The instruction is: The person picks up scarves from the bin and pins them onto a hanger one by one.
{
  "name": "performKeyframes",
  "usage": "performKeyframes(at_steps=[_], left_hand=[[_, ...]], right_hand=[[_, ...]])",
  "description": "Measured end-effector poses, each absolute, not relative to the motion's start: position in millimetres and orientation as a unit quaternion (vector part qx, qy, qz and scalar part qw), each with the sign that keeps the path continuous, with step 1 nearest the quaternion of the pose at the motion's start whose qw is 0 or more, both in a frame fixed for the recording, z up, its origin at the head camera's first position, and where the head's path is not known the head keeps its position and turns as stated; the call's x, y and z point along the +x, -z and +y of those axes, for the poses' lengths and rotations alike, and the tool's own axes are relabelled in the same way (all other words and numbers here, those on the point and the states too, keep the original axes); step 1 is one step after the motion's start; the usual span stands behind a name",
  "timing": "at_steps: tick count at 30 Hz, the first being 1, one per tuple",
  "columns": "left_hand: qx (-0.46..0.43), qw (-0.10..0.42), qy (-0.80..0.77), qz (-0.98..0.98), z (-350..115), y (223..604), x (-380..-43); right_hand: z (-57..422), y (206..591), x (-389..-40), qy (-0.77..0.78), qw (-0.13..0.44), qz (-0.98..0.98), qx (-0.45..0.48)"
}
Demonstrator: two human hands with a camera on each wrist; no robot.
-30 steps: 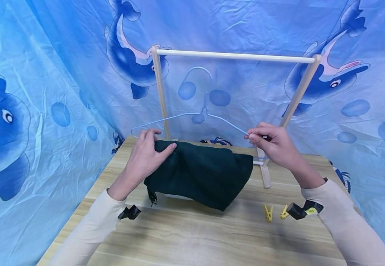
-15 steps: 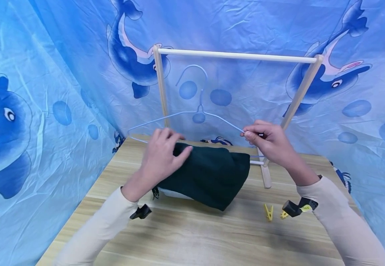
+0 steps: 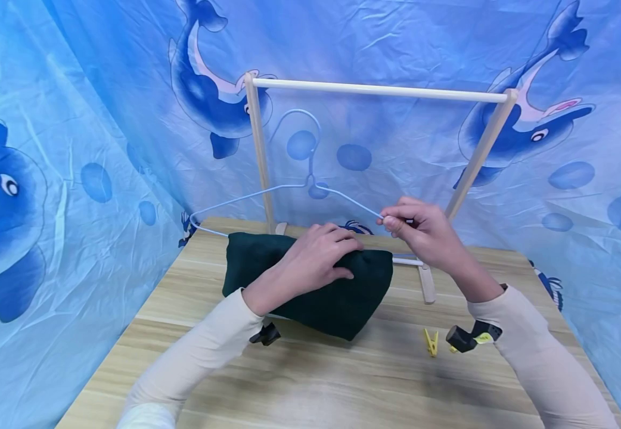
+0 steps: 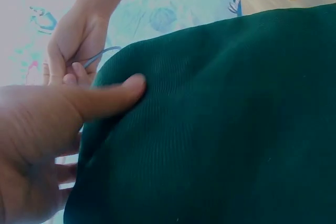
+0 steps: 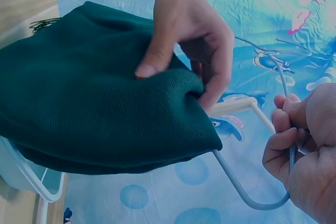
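Approx mid-view, dk green cloth point(image 3: 337, 304) hangs draped over lower bar of blue wire hanger point(image 3: 310, 179), bar ends showing at cloth's 10 & 3 o'clock. L hand point(image 3: 321, 256) has cloth's top edge nr 1 o'clock, thumb on near face, fingers bent behind, fold pinched between. R hand point(image 3: 420, 229), at 2 o'clock, pinches hanger's arm, thumb against curled fingers. Step in hand looks like evening cloth along bar; next move prob. calls for R hand to steady hanger while L eases cloth twd 3 o'clock w/o bunching. Rack point(image 3: 375, 90) rail 12–1 o'clock, yellow peg point(image 3: 431, 344) 4 o'clock, both untouched
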State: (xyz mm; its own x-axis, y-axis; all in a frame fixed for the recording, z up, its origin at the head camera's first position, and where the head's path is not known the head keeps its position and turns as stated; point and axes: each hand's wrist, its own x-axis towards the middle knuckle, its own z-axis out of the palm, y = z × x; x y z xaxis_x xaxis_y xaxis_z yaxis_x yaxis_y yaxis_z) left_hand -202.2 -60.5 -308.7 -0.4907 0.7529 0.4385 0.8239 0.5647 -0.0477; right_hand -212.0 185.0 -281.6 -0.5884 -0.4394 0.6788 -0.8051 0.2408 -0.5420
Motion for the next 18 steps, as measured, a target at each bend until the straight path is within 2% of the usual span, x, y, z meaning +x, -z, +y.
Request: performKeyframes(at_steps=[10,18], left_hand=[[-0.461,0.301,0.128,-0.825,-58.0,317.9,-201.1],[-0.429,0.297,0.269,-0.810,-56.3,316.3,-199.9]], right_hand=[[183.9,282.0,-210.5,-0.467,0.194,-0.759,0.409],[184.7,283.3,-212.1,-0.459,0.188,-0.759,0.421]])
